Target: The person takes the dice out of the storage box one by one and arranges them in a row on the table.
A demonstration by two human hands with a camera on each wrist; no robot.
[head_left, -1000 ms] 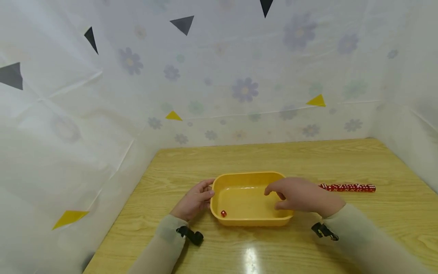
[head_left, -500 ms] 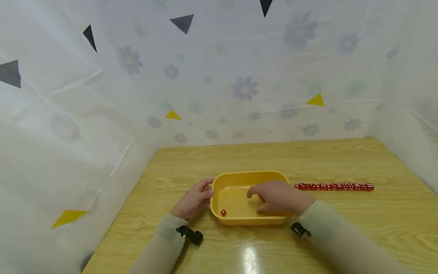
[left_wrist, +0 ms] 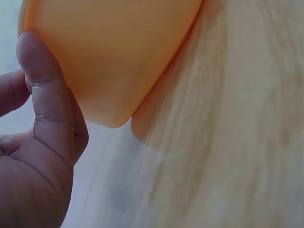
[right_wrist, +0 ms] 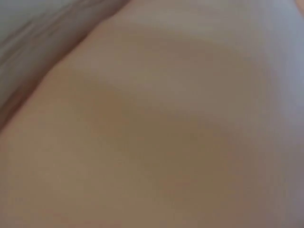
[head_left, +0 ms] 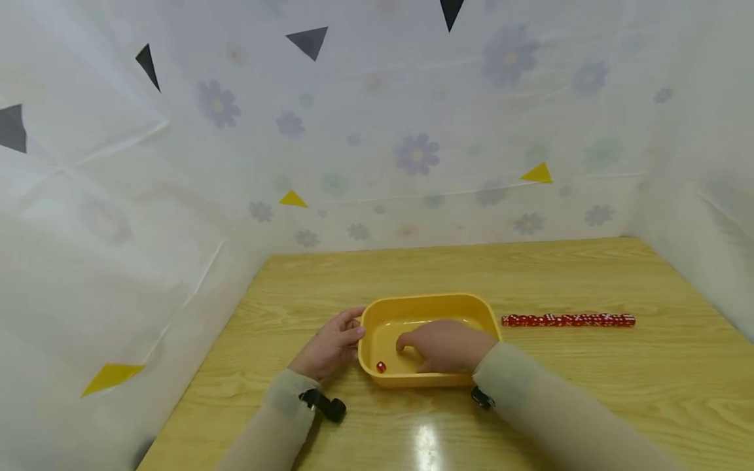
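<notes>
Left hand (head_left: 330, 345) fingers resting against yellow tray (head_left: 427, 304), right hand (head_left: 443, 345) inside it, grasp unclear, red die (head_left: 381, 367) just left.

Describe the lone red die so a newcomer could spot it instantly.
On the wooden table sits a yellow tub, with the left hand at its left wall and the right hand inside. The single die lies in its near-left corner, alone, unlike the row of dice right of the tub.

The right wrist view is only a blur of skin. The right hand (head_left: 444, 347) hides its own fingertips inside the yellow plastic tray (head_left: 389, 311), so its grip is unclear.
</notes>
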